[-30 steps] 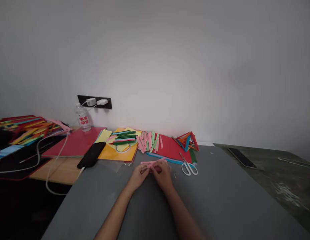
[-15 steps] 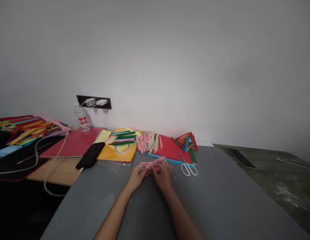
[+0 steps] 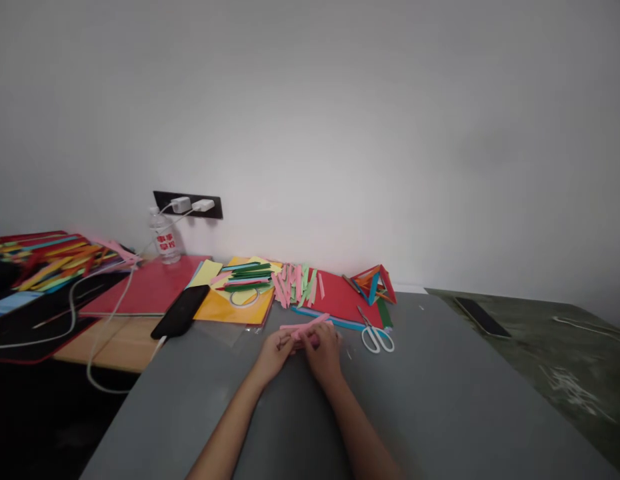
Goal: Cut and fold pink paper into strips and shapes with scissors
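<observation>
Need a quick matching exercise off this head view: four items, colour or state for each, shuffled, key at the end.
Column 1
1. scissors
2. bottle
3. left hand and right hand
4. paper frame

Column 2
A. fingers closed on pink paper
B. red, blue and orange
C. clear, red-lettered, upright
D. white-handled, lying flat

Pairs: 1-D, 2-C, 3-A, 4-B
</observation>
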`<state>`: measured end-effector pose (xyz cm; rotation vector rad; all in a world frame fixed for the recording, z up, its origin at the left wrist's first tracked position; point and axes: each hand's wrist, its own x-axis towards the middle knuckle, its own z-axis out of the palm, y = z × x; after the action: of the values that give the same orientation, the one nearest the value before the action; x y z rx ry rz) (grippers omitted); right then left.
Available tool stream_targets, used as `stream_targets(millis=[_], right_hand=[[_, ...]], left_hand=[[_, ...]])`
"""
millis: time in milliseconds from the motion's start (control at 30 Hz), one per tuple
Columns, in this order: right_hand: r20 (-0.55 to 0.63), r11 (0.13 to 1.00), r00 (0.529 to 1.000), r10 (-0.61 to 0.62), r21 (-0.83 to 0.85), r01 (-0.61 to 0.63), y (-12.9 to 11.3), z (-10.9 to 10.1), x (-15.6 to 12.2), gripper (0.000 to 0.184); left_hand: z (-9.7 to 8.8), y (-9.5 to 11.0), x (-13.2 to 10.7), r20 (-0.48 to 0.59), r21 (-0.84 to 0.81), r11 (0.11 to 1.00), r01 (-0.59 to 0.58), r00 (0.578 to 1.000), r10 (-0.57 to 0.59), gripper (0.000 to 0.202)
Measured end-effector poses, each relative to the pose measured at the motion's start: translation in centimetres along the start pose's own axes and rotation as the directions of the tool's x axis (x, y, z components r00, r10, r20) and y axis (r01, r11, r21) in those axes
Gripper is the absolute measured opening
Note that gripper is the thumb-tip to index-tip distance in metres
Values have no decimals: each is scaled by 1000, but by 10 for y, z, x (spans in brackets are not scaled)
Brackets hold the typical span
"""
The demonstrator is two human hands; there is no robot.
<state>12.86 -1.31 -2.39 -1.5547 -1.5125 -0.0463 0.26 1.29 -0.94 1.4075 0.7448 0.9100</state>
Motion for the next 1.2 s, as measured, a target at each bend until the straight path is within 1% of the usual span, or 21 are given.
stream_targets(millis=[133, 200, 300, 333, 367, 400, 467, 533, 600, 700, 800, 1000, 1200], right_hand=[[-11, 1000, 1000, 12, 9, -12, -3, -3, 0, 24], [-42, 999, 999, 16, 30, -15, -5, -7, 1, 24], [-154, 995, 986, 69, 88, -56, -7, -9, 1, 23], [-177, 989, 979, 98, 126, -76, -6, -9, 1, 23], [-175, 979, 976, 130, 178, -98, -5, -7, 1, 23], [-134, 963, 979, 152, 242, -117, -3, -4, 1, 24], [26, 913, 986, 167, 374, -164, 0, 2, 2, 26], [157, 862, 972, 174, 453, -227, 4, 8, 2, 28], [222, 824, 952, 212, 483, -297, 8, 11, 2, 29], [279, 777, 927, 251, 513, -365, 11, 12, 3, 29], [318, 748, 919, 233, 545, -379, 13, 11, 3, 29], [321, 765, 914, 247, 515, -387, 17, 13, 2, 33], [334, 761, 906, 261, 505, -406, 18, 14, 2, 34]], left_hand=[[-1, -2, 0, -1, -13, 1000, -8, 1000, 8, 35], [-2, -2, 0, -14, -39, 999, 2, 1000, -2, 37], [-2, -1, 1, -82, -95, 995, 36, 996, -43, 39], [-2, 0, 1, -110, -113, 993, 45, 992, -58, 39], [-2, 0, 2, -131, -127, 990, 53, 989, -70, 40], [-2, 0, 2, -144, -139, 989, 59, 986, -79, 41], [-3, 0, 1, -149, -142, 988, 62, 985, -83, 41], [-4, 0, 1, -131, -117, 992, 53, 989, -69, 41], [-4, -1, 0, -97, -80, 996, 38, 994, -46, 41], [-3, -2, -1, -64, -49, 998, 41, 997, -44, 40], [-1, 0, -1, -80, -34, 998, 56, 995, -58, 40], [-2, -2, 0, -110, 34, 997, 69, 992, -65, 35], [-4, -10, 3, -120, 18, 998, 60, 991, -57, 31]])
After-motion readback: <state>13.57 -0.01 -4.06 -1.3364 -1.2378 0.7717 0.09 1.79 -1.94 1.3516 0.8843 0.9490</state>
